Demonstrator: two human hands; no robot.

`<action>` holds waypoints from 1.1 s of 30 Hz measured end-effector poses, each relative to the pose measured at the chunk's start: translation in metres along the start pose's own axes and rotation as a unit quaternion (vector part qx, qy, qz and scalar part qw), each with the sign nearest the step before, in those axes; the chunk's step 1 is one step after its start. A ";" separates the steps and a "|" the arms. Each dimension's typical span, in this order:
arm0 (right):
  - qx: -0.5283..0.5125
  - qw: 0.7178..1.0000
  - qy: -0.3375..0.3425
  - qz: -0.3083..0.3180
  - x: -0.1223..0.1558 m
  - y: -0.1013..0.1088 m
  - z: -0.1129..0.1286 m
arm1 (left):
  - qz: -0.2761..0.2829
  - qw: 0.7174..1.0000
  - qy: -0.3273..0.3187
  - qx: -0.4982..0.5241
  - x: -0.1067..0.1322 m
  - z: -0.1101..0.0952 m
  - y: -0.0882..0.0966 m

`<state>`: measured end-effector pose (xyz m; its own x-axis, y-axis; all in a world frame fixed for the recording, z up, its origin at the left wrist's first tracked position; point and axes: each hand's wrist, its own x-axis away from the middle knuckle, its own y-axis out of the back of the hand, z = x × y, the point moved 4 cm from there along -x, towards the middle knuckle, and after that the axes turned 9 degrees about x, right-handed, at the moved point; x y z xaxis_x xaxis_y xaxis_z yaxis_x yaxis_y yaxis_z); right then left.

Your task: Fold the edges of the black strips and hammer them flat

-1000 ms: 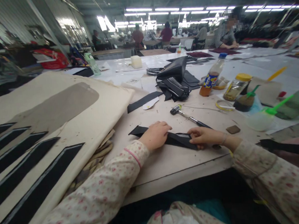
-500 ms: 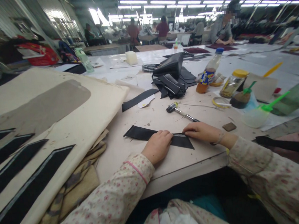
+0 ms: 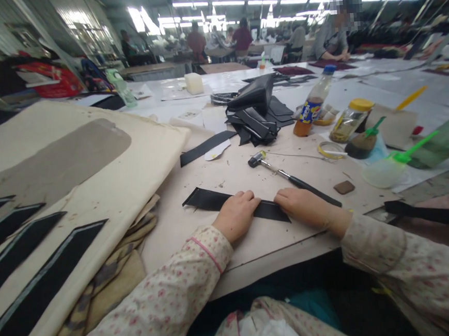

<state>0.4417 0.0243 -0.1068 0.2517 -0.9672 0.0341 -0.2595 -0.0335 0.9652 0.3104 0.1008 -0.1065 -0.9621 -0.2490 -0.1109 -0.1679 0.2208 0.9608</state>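
Note:
A black leather-like strip (image 3: 202, 199) lies flat on the pale work surface in front of me, its far edge turned over along part of its length. My left hand (image 3: 236, 214) is closed over the strip's middle, fingers together and pressing on it. Close by on the right, my right hand (image 3: 304, 207) grips the far edge near the strip's right end, fingers curled and partly covering it. A hammer (image 3: 283, 173) with a black handle lies just beyond my right hand, touched by neither hand.
Left is a cream board (image 3: 145, 143) bearing several black strips (image 3: 50, 277). Ahead are another black strip (image 3: 207, 146) and a pile of black pieces (image 3: 256, 124). A cola bottle (image 3: 313, 106), a yellow-lidded jar (image 3: 351, 122) and a glue bottle (image 3: 384, 171) stand right. A co-worker (image 3: 333, 38) is beyond.
My right hand has turned over the strip's far edge, fingers now curled down where they pinched it from the side. The turned edge lies flatter. More of the hammer's handle shows.

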 end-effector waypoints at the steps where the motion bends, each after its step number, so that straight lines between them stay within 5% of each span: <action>1: 0.021 1.000 0.014 -0.003 0.001 -0.001 0.003 | 0.005 1.000 -0.006 -0.002 0.000 0.000 0.000; 9: 0.102 0.992 0.066 0.024 0.006 0.001 0.018 | -0.004 0.999 -0.044 -0.024 0.001 -0.007 -0.005; 26: -0.006 0.992 -0.040 -0.122 0.026 -0.001 0.017 | -0.020 0.999 -0.047 -0.008 -0.006 -0.022 -0.014; 33: -0.072 0.988 -0.082 -0.107 0.025 -0.007 0.003 | -0.033 0.998 -0.041 -0.033 -0.007 -0.030 -0.014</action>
<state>0.4476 -0.0007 -0.1135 0.1289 -0.9702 -0.2053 -0.0789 -0.2164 0.9731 0.3261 0.0709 -0.1116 -0.9641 -0.1824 -0.1931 -0.2203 0.1434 0.9648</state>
